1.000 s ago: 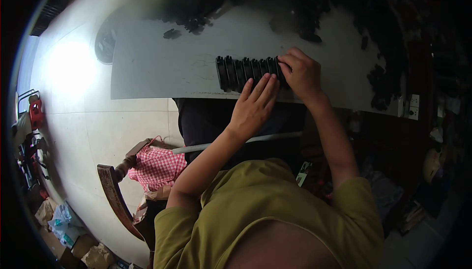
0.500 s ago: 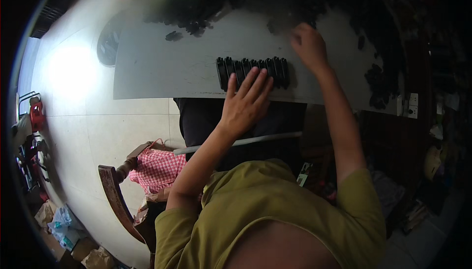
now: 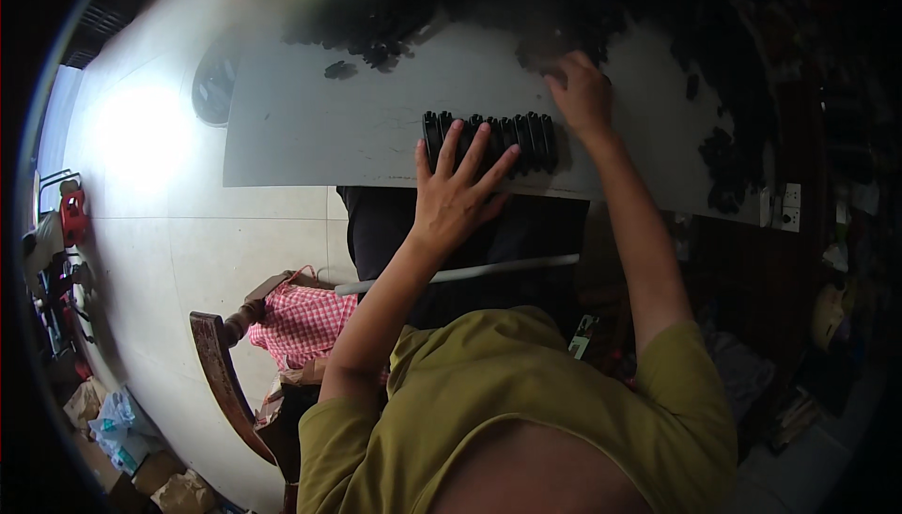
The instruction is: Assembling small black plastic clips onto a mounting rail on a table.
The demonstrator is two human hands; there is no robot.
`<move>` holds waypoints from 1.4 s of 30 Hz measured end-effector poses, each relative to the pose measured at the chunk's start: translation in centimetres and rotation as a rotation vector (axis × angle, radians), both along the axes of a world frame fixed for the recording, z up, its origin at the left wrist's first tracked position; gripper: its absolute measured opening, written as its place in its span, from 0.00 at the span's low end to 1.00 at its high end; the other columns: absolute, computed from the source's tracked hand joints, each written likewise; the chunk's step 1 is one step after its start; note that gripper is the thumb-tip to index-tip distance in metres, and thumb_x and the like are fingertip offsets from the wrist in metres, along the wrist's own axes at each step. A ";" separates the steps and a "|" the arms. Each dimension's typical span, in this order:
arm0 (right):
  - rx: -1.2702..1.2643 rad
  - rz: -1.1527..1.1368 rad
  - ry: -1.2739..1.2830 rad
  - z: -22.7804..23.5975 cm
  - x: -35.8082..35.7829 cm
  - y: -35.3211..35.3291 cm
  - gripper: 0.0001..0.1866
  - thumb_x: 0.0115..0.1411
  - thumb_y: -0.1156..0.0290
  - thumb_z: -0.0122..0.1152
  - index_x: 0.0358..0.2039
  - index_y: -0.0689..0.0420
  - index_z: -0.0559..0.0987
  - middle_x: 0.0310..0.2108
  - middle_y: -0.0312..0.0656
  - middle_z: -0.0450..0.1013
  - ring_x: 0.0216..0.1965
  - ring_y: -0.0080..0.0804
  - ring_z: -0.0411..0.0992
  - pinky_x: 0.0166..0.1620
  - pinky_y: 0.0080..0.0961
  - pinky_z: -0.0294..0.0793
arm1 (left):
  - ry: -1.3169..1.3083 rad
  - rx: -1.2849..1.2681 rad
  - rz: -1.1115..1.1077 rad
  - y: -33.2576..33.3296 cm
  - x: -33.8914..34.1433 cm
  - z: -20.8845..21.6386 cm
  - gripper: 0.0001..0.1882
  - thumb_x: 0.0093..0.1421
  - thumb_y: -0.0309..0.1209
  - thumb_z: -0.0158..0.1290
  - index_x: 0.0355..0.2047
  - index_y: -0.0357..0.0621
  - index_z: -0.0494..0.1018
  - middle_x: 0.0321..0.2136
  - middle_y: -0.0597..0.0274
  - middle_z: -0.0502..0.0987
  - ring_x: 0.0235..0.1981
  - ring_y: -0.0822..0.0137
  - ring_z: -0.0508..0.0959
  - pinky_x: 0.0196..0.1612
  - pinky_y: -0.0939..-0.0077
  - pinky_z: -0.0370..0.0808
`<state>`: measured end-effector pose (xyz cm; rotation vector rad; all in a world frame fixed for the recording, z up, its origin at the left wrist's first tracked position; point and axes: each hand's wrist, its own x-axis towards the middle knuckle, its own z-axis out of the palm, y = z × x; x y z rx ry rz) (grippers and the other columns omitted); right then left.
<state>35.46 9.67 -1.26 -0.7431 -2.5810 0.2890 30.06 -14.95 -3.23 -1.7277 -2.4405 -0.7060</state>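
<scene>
A row of narrow black plastic pieces (image 3: 537,143) stands side by side near the front edge of the grey tabletop (image 3: 310,129). Over that row my left hand (image 3: 456,185) lies with its fingers spread, the fingertips resting on the pieces and covering part of them. Farther off, my right hand (image 3: 581,99) is at the near edge of a dark heap of similar black pieces (image 3: 554,39). Its fingers are curled toward the thumb, and whatever they pinch is too small and dark to make out.
More black pieces (image 3: 723,162) lie along the table's right side, and a heap (image 3: 376,39) spreads across the far left. One small cluster (image 3: 340,70) sits apart. Below are a wooden chair (image 3: 221,364) with a pink checked cloth (image 3: 303,321) and a pale bar (image 3: 460,272).
My left hand has shifted left along the row, and its fingers have spread wider. My right hand has moved slightly left and stays by the heap. The view has shifted slightly.
</scene>
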 end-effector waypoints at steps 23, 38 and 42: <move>-0.134 0.205 0.145 1.5 2.9 -6.7 0.07 0.46 0.76 0.68 0.29 0.54 0.82 0.28 0.35 0.73 0.27 0.33 0.74 0.29 0.26 0.73 | 0.037 -0.021 0.007 0.2 0.2 -0.2 0.38 0.48 0.47 0.60 0.60 0.78 0.61 0.64 0.62 0.57 0.66 0.50 0.54 0.56 0.31 0.55; -0.038 0.279 -0.094 3.5 3.9 -7.3 0.09 0.49 0.76 0.65 0.33 0.52 0.83 0.32 0.35 0.68 0.31 0.30 0.72 0.33 0.29 0.73 | 0.068 -0.042 0.013 0.4 0.3 -0.2 0.40 0.47 0.49 0.60 0.61 0.84 0.58 0.65 0.62 0.56 0.66 0.50 0.54 0.55 0.31 0.57; -0.040 0.315 -0.177 4.0 3.7 -6.4 0.09 0.50 0.76 0.62 0.33 0.52 0.83 0.32 0.36 0.67 0.35 0.32 0.72 0.35 0.30 0.73 | 0.089 -0.031 0.020 0.3 0.3 -0.6 0.40 0.47 0.49 0.60 0.61 0.84 0.58 0.65 0.62 0.56 0.66 0.50 0.54 0.55 0.32 0.57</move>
